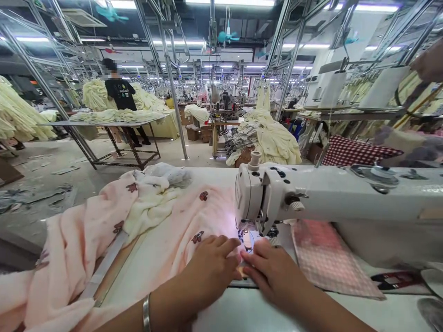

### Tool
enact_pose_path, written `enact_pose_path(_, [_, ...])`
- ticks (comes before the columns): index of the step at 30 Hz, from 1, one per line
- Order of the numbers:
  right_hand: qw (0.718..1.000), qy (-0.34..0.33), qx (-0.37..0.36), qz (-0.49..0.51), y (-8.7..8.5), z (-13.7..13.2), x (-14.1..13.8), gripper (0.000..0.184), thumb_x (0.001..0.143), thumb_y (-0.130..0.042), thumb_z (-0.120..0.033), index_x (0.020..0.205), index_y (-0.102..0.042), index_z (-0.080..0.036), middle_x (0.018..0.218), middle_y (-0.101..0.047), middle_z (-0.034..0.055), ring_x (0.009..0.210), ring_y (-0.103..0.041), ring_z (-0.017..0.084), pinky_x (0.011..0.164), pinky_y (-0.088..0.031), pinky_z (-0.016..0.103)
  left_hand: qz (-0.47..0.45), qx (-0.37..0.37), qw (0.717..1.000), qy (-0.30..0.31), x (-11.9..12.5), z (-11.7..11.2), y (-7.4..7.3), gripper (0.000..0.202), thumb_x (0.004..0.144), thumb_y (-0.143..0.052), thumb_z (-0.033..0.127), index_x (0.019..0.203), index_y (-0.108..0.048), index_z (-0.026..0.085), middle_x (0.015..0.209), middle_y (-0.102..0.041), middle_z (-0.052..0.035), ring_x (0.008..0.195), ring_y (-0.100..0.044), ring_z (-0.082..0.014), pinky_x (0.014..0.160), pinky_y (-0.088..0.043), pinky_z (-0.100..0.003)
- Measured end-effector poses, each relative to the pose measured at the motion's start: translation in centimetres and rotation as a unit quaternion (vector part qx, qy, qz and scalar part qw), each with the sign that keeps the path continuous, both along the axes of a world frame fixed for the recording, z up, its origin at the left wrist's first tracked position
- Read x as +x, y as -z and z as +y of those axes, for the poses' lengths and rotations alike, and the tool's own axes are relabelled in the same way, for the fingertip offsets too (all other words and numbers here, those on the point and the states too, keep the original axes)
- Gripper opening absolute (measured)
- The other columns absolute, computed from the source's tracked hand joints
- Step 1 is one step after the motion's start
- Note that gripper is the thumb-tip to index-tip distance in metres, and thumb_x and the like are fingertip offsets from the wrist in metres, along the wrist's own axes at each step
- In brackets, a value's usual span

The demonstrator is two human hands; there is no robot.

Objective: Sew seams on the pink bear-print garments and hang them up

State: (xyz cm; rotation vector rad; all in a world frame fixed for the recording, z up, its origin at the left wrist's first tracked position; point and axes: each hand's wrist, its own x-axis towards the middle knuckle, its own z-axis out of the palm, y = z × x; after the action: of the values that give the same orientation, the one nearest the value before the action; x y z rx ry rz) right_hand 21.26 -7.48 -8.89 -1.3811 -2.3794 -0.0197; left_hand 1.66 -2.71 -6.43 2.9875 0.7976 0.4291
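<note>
A white sewing machine (256, 198) stands before me, with its lamp lit around the needle. Soft pink fabric (187, 216) with small dark printed figures spreads left of the needle and reaches up to it. My left hand (214, 260) rests at the fabric's edge just short of the needle, its fingers bent and closed on the cloth. Across from it, my right hand (277, 269) has thumb and fingers drawn together close by the presser foot. What lies between those fingertips is too small and hidden to make out. The two hands' fingertips nearly meet.
More pink cloth (76, 226) and cream cloth (152, 212) heap at the left over a metal-edged strip (104, 267). A pink checked cloth (321, 258) lies under the machine arm, near red-and-black thread snips (398, 279). A person (119, 92) stands at a far table.
</note>
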Motion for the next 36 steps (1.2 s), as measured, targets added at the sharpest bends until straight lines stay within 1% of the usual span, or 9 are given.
enact_pose_path(4, [1.0,0.003,0.007,0.0,0.1,-0.1,0.1,0.021,0.088,-0.051,-0.026,0.105,-0.061,-0.021,0.08,-0.059,0.0051,0.072,-0.052,0.018,0.058,-0.031,0.028,-0.016,-0.054,0.998,0.011,0.1,0.2,0.0,0.008,0.088,-0.056,0.024,0.091,-0.062,0.021,0.097,-0.062,0.0015,0.092,-0.052,-0.0174,0.078,-0.039,-0.034])
enact_pose_path(8, [1.0,-0.009,0.02,0.013,0.2,-0.1,0.2,0.022,0.091,-0.046,-0.025,0.106,-0.061,-0.02,0.08,-0.059,0.0058,0.074,-0.051,0.018,0.06,-0.031,0.028,-0.02,-0.076,0.997,0.003,0.3,1.1,0.2,0.009,0.088,-0.056,0.025,0.088,-0.064,0.021,0.101,-0.062,0.0021,0.093,-0.052,-0.0174,0.08,-0.038,-0.034])
enact_pose_path(16, [0.999,-0.021,0.022,0.037,0.0,-0.1,0.3,0.019,0.091,-0.046,-0.023,0.097,-0.064,-0.019,0.074,-0.056,0.004,0.069,-0.047,0.017,0.059,-0.029,0.028,-0.041,-0.08,0.996,-0.01,0.6,3.7,0.2,0.015,0.09,-0.054,0.026,0.083,-0.065,0.021,0.101,-0.063,0.0009,0.094,-0.051,-0.0175,0.083,-0.034,-0.034])
enact_pose_path(23, [0.999,-0.025,0.009,0.04,0.1,-0.1,0.2,0.018,0.091,-0.046,-0.021,0.097,-0.063,-0.019,0.075,-0.056,0.0039,0.067,-0.048,0.016,0.059,-0.03,0.027,-0.062,-0.074,0.995,-0.023,0.7,4.7,0.7,0.018,0.09,-0.054,0.031,0.081,-0.066,0.022,0.08,-0.059,-0.0011,0.085,-0.049,-0.0181,0.077,-0.033,-0.033])
enact_pose_path(26, [0.999,-0.025,0.01,0.038,0.3,0.2,0.2,0.02,0.091,-0.045,-0.021,0.097,-0.063,-0.019,0.076,-0.056,0.0045,0.068,-0.049,0.016,0.059,-0.03,0.027,-0.069,-0.083,0.994,-0.024,0.8,5.3,0.7,0.017,0.09,-0.054,0.032,0.083,-0.067,0.022,0.084,-0.06,-0.001,0.087,-0.05,-0.0183,0.079,-0.034,-0.034])
enact_pose_path(28, [0.999,-0.025,0.012,0.036,0.1,0.3,0.2,0.019,0.091,-0.045,-0.023,0.096,-0.064,-0.02,0.075,-0.056,0.0044,0.068,-0.049,0.016,0.059,-0.031,0.027,-0.075,-0.089,0.993,-0.027,0.7,5.2,0.6,0.014,0.089,-0.055,0.031,0.085,-0.067,0.023,0.093,-0.061,-0.0004,0.091,-0.05,-0.0184,0.083,-0.036,-0.034])
enact_pose_path(31, [0.998,-0.038,0.018,0.036,-1.1,-0.5,0.1,0.019,0.092,-0.045,-0.023,0.097,-0.063,-0.02,0.075,-0.057,0.0038,0.067,-0.05,0.016,0.06,-0.033,0.028,-0.083,-0.096,0.991,-0.048,-0.2,2.7,0.4,0.009,0.087,-0.057,0.025,0.087,-0.067,0.023,0.105,-0.06,-0.0011,0.098,-0.051,-0.0192,0.089,-0.038,-0.034])
enact_pose_path(33, [0.997,-0.066,0.025,0.034,-2.0,-2.0,-0.3,0.02,0.093,-0.043,-0.023,0.101,-0.06,-0.02,0.076,-0.058,0.0038,0.069,-0.052,0.017,0.061,-0.035,0.029,-0.077,-0.101,0.99,-0.061,-1.2,-0.8,0.6,0.008,0.083,-0.061,0.026,0.09,-0.066,0.023,0.109,-0.06,-0.0028,0.098,-0.052,-0.0208,0.088,-0.041,-0.035])
enact_pose_path(36, [0.993,-0.109,0.036,0.014,-2.4,-5.0,-1.0,0.016,0.093,-0.045,-0.026,0.095,-0.06,-0.022,0.072,-0.059,0.0019,0.066,-0.052,0.015,0.057,-0.036,0.027,-0.019,-0.116,0.991,-0.068,-2.3,-6.8,1.1,0.022,0.086,-0.059,0.035,0.104,-0.06,0.024,0.114,-0.058,-0.0056,0.098,-0.054,-0.0216,0.085,-0.046,-0.038])
